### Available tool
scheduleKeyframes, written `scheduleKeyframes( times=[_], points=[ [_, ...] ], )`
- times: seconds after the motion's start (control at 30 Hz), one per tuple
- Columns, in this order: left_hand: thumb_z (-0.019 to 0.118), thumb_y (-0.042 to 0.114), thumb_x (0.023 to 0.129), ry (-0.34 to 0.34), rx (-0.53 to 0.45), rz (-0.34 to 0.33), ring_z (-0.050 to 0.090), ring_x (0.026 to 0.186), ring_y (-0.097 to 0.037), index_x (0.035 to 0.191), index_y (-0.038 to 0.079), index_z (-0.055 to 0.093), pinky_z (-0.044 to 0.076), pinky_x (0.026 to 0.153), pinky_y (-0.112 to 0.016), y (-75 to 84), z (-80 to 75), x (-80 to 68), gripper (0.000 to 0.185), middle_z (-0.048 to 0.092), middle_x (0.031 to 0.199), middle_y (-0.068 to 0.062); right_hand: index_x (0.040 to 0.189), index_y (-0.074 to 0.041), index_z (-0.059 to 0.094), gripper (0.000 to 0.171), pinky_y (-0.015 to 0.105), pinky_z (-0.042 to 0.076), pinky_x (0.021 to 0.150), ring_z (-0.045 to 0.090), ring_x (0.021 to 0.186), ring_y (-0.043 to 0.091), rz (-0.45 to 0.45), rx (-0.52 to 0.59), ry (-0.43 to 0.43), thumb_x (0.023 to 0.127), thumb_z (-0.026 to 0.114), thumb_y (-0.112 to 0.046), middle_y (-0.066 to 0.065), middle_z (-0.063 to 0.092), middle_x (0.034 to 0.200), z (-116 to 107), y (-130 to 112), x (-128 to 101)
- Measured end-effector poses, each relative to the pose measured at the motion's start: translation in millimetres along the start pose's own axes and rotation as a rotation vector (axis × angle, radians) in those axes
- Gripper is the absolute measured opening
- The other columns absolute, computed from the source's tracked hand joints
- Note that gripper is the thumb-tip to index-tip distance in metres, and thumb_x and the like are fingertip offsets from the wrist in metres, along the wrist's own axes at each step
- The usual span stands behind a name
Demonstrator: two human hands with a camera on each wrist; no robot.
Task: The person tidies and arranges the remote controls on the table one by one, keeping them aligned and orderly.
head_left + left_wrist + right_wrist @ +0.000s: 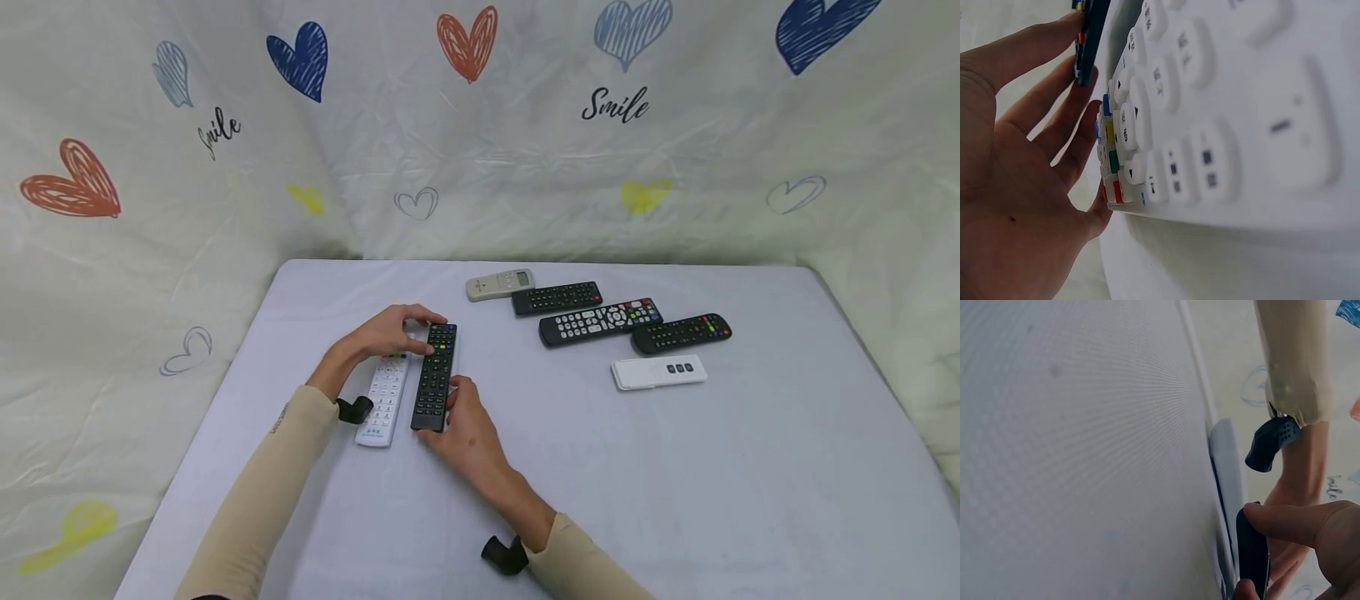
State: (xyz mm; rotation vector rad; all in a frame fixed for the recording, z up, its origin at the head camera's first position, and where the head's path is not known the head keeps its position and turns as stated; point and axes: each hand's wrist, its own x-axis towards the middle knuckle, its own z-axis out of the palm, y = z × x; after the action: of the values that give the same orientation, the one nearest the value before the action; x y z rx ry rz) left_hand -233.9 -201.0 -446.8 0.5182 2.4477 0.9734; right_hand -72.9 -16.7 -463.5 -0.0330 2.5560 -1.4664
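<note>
A long black remote control with rows of buttons is held between both hands. At its far end, my left hand pinches it with thumb and fingers. Around the near end, my right hand grips it, the thumb on the bottom edge. Just left of it a white remote control lies buttons up on the table, partly under the left wrist. The left wrist view shows this white remote close up, beside the left palm. In the right wrist view the black remote's end is dark, with the right thumb on it.
Toward the back right of the white-covered table lie a beige remote, several black remotes in a slanting row, and a white remote with dark buttons. A fabric backdrop with printed hearts rises behind and beside the table.
</note>
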Motion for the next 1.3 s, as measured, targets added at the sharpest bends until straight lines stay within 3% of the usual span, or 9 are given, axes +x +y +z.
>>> scheduleKeyframes(
  times=[0.63, 0.77, 0.93, 1.17, 1.3],
  points=[
    [0.084, 0.023, 0.088, -0.020, -0.007, 0.021, 0.047, 0.143, -0.031, 0.141, 0.022, 0.066, 0.030, 0.126, -0.058, -6.7, -0.6, -2.1, 0.056, 0.060, 0.150, -0.006, 0.149, 0.000, 0.044, 0.093, 0.024, 0.043, 0.064, 0.056, 0.079, 0.013, -0.026, -0.098, 0.037, 0.074, 0.095, -0.020, 0.006, 0.070, 0.104, 8.7, -1.2, -1.5],
    [0.085, 0.022, 0.087, -0.028, -0.016, 0.027, 0.045, 0.147, -0.031, 0.140, 0.021, 0.067, 0.028, 0.127, -0.058, -7.1, -1.2, -2.1, 0.055, 0.061, 0.150, -0.006, 0.149, -0.002, 0.046, 0.093, 0.025, 0.041, 0.068, 0.056, 0.079, 0.013, -0.026, -0.133, 0.042, 0.073, 0.096, -0.023, 0.004, 0.070, 0.104, 11.2, -0.4, -1.4],
    [0.085, 0.022, 0.087, -0.033, 0.001, 0.011, 0.049, 0.139, -0.029, 0.139, 0.023, 0.067, 0.032, 0.125, -0.055, -7.6, -1.2, -2.3, 0.055, 0.061, 0.148, -0.005, 0.147, -0.001, 0.047, 0.094, 0.030, 0.042, 0.073, 0.059, 0.082, 0.017, -0.031, -0.160, 0.048, 0.071, 0.097, -0.024, 0.007, 0.069, 0.106, 12.3, -0.6, -1.2],
    [0.085, 0.022, 0.087, -0.039, 0.014, 0.004, 0.050, 0.134, -0.028, 0.140, 0.023, 0.067, 0.032, 0.123, -0.056, -7.8, -0.5, -3.9, 0.056, 0.061, 0.146, -0.005, 0.148, 0.004, 0.044, 0.097, 0.041, 0.048, 0.086, 0.065, 0.103, 0.026, -0.059, -0.219, 0.026, 0.072, 0.097, -0.024, 0.018, 0.065, 0.131, 14.0, -2.4, -0.7],
    [0.085, 0.023, 0.088, -0.047, 0.011, 0.009, 0.050, 0.134, -0.029, 0.140, 0.022, 0.066, 0.032, 0.123, -0.056, -8.3, -0.6, -4.5, 0.056, 0.061, 0.147, -0.006, 0.148, 0.005, 0.044, 0.098, 0.044, 0.049, 0.089, 0.065, 0.106, 0.028, -0.059, -0.250, 0.015, 0.072, 0.097, -0.026, 0.021, 0.064, 0.135, 13.7, -3.4, -0.2]
  ],
)
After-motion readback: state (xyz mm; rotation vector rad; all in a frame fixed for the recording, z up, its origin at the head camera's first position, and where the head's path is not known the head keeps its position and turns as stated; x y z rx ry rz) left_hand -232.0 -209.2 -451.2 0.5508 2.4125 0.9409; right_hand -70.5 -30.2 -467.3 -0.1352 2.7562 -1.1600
